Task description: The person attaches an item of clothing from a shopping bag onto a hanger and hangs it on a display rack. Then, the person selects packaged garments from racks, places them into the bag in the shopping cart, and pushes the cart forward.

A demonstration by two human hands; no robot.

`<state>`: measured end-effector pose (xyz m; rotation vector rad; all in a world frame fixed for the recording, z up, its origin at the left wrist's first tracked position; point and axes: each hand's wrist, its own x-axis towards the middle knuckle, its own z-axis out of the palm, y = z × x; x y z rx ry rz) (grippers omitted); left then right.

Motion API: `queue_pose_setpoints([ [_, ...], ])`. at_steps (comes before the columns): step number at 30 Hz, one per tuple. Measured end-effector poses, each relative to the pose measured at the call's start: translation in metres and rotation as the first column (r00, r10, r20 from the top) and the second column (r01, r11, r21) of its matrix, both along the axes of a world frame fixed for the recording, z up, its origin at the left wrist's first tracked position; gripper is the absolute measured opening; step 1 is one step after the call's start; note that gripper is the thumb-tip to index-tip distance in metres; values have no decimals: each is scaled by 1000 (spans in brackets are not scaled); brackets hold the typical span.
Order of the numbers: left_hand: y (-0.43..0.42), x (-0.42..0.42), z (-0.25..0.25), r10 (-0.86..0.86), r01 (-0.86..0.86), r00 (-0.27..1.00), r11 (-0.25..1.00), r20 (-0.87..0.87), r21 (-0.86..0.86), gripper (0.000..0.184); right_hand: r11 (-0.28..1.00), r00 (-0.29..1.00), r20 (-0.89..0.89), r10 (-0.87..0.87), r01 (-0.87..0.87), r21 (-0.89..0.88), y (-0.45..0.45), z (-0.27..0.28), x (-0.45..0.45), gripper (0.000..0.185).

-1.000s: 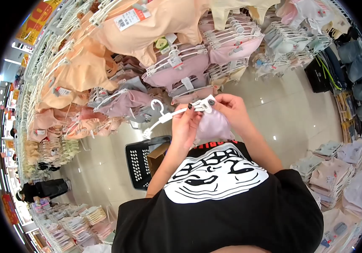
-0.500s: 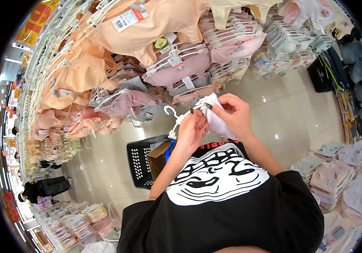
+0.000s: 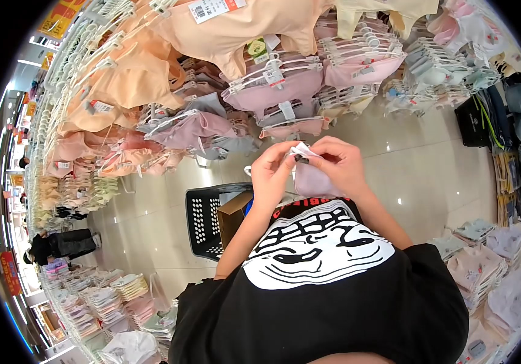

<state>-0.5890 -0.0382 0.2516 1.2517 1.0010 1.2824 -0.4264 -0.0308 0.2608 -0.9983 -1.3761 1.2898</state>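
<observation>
In front of my chest, my left hand and my right hand meet at the top edge of a pale lilac undergarment. Both are closed, thumbs and fingertips pinching a white folded bit of it. A small dark grey piece shows between the thumbs; I cannot make out what it is. The lilac fabric hangs below, mostly under my right hand. Beside my left hand, part of a white hanger sticks out; the rest is hidden behind the fingers.
Racks of bras on hangers stand ahead and to the left. A black shopping basket holding a cardboard box is below. Stacked garments lie at right. A person in dark clothes stands far left.
My left hand has shifted up and closer to my right hand, and both now pinch the fabric's top edge. The white hanger, plainly visible before, is now mostly hidden behind my left hand.
</observation>
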Motion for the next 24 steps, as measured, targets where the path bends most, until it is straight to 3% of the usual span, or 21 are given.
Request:
queue_pose_setpoints([
  [3, -4, -3, 4, 42, -38, 997, 997, 64, -65, 19, 996, 989, -147, 24, -36, -81, -2, -1, -1, 8],
  [7, 2, -7, 3, -72, 61, 977, 996, 202, 61, 16, 1000, 992, -127, 20, -20, -3, -2, 2, 3, 10],
  [17, 13, 1, 3, -97, 76, 993, 966, 74, 245, 17, 997, 983, -171, -69, 73, 17, -7, -3, 2, 13],
  [24, 14, 3, 7, -106, 76, 985, 975, 137, 210, 17, 991, 983, -122, -134, 135, 5, -11, 6, 2, 9],
])
